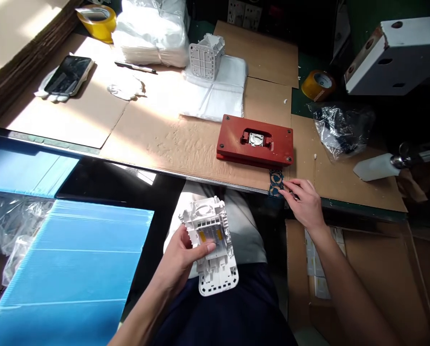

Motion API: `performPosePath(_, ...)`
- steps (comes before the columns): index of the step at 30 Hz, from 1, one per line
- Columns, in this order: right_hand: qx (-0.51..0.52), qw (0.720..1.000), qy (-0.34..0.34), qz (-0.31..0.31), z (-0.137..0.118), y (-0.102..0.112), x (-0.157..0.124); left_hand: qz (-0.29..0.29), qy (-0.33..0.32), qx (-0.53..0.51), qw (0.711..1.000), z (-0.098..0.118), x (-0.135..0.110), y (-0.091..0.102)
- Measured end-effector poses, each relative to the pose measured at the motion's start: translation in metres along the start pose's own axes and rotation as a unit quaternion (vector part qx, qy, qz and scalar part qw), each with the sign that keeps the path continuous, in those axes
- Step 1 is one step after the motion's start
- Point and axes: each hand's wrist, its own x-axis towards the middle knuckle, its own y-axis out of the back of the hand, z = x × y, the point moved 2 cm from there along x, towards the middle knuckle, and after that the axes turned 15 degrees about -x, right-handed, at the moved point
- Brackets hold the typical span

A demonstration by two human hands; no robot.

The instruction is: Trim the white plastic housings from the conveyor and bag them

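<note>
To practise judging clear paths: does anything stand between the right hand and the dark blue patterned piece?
Nothing visible does: the right hand touches the dark blue patterned piece at the edge of the cardboard sheet, in front of the red fixture.

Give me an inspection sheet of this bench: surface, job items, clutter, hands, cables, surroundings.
Surface: cardboard sheets over a green bench, sunlit at far left.
Job's things: white molded plastic housing with yellow strips; red fixture plate with a small white part in its recess; dark blue patterned cutout at the bench edge.
Clutter: yellow tape roll, smartphone, crumpled white cloth, second white housing, clear plastic bag.
Grippers: left hand grips the housing; right hand has its fingers at the cutout.
Cables: nothing seen.
Surroundings: blue corrugated plastic sheets, cardboard box below right.
</note>
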Motion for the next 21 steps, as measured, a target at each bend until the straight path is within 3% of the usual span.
performPosePath(3, 0.012, 0.999, 0.028, -0.019, 0.001, -0.001, 0.009, -0.006, 0.001, 0.008, 1.000, -0.002, -0.001, -0.002)
performPosePath(6, 0.017, 0.999, 0.031, 0.003, -0.001, -0.001, 0.009, -0.017, -0.005, 0.013, 1.000, -0.002, -0.002, -0.005)
performPosePath(10, 0.018, 0.997, 0.000, 0.074, -0.003, -0.001, 0.005, -0.006, -0.025, 0.029, 0.999, 0.000, -0.005, -0.006)
performPosePath(13, 0.006, 0.983, -0.073, 0.170, -0.009, 0.011, 0.012, 0.002, -0.065, 0.063, 0.996, 0.006, -0.008, -0.006)
performPosePath(17, 0.085, 0.910, -0.262, 0.310, -0.037, 0.047, 0.020, -0.011, -0.129, 0.159, 0.979, 0.015, -0.012, -0.007)
performPosePath(19, 0.199, 0.868, -0.350, 0.290, -0.063, 0.063, 0.015, -0.008, -0.165, 0.215, 0.963, 0.018, -0.014, -0.008)
performPosePath(21, 0.329, 0.829, -0.415, 0.180, -0.095, 0.071, 0.003, -0.007, -0.202, 0.251, 0.947, 0.020, -0.016, -0.010)
